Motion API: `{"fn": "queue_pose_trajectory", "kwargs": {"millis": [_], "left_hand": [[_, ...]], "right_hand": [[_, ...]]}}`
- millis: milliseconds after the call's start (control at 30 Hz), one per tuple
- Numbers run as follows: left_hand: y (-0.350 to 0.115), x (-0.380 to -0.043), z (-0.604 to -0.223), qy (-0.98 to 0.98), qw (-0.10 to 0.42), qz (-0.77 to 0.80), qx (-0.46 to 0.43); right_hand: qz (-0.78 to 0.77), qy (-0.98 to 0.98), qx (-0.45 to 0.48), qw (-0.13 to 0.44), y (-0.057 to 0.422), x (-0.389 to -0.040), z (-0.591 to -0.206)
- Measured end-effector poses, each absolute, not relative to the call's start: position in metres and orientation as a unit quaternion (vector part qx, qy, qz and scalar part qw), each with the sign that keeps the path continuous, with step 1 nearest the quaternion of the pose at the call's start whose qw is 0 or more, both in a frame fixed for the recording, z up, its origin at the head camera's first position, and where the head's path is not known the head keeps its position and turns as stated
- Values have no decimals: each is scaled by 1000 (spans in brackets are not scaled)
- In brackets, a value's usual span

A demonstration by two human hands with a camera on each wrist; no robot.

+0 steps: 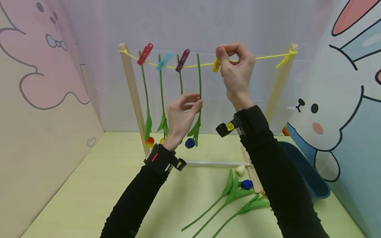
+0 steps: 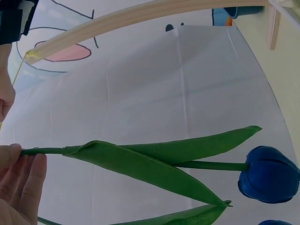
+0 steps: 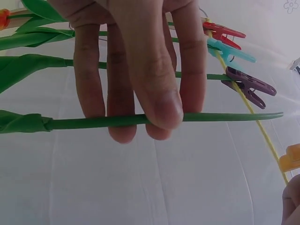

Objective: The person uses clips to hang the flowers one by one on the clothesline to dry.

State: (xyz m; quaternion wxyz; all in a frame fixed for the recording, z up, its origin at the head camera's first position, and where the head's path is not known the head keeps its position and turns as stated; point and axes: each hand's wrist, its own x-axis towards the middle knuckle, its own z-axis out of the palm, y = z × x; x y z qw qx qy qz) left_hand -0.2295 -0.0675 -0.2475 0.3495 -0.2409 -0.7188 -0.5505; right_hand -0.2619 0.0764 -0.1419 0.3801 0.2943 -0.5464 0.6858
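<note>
My left hand (image 1: 181, 115) pinches the green stem of an artificial blue tulip (image 2: 268, 174), which hangs bloom down. Its stem end rises past the yellow string (image 1: 268, 57). To the right, my right hand (image 1: 238, 71) holds a yellow clothespin (image 1: 216, 65) between thumb and fingers, at the string. Left of them, a red clothespin (image 1: 145, 54), a light blue clothespin (image 1: 164, 61) and a purple clothespin (image 3: 251, 87) each clip an upside-down flower to the string. One has a red-orange bloom (image 1: 149, 142); the left hand partly hides the flower under the purple clothespin.
Two wooden posts (image 1: 131, 86) carry the string. A light rod (image 1: 217, 163) runs low between them. Several loose tulips (image 1: 229, 198) lie on the table (image 1: 89, 191) in front. At the right, a dark blue basin (image 1: 324, 188) stands partly behind the right sleeve.
</note>
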Motion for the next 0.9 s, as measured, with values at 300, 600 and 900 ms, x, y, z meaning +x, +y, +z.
{"fn": "queue_pose_trajectory", "kwargs": {"millis": [300,600,900], "left_hand": [[-66,-232,-246,-715,352,-553,-244],[-66,-233,-243,-714,357,-552,-240],[-67,-234,-242,-712,368,-550,-235]], "right_hand": [[688,-558,270,377,75,-260,-137],[681,-581,250,369,71,-260,-132],[685,-601,219,348,67,-262,-126]]}}
